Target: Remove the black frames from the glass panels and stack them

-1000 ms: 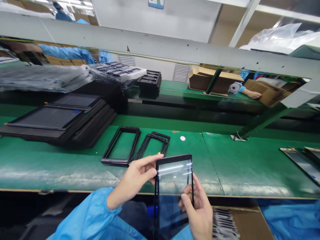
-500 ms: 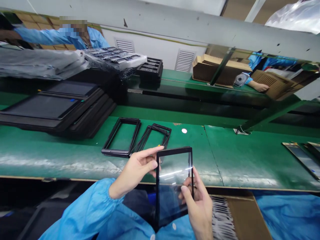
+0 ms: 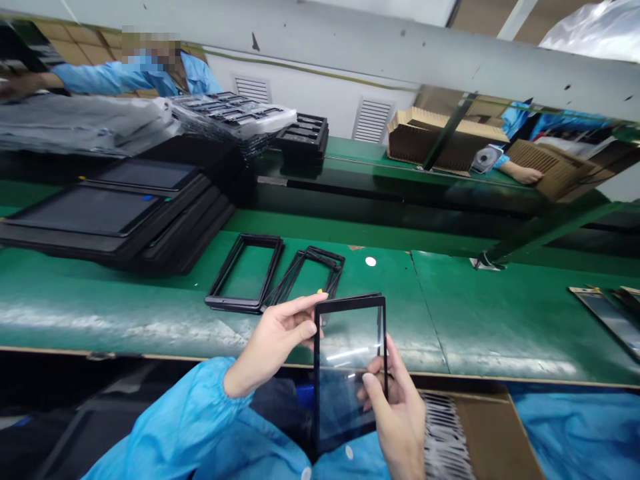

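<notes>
Between my two hands is a black-bordered clear touchscreen panel (image 3: 349, 400), tilted up over the bench's front edge. My left hand (image 3: 280, 340) pinches its upper left edge, thumb on the near face and index finger along the top corner. My right hand (image 3: 397, 400) grips the lower right edge, its thumb on the front; fingers behind show through the glass. Behind my left hand lie loose black frames (image 3: 319, 257), partly overlapping. To their left sits a small stack of black rectangular frames (image 3: 270, 267).
Dark foam sheets (image 3: 200, 230) with screens (image 3: 90, 210) on top are piled at left. A green post (image 3: 540, 230) stands at right, near more panels (image 3: 605, 317). An open cardboard box (image 3: 490, 433) is below the bench (image 3: 500, 320). Co-workers in blue (image 3: 105, 79) are across.
Both hands keep hold of the touchscreen panel, almost unmoved. The view has shifted very slightly, and the co-worker's arm at the upper left has moved a little.
</notes>
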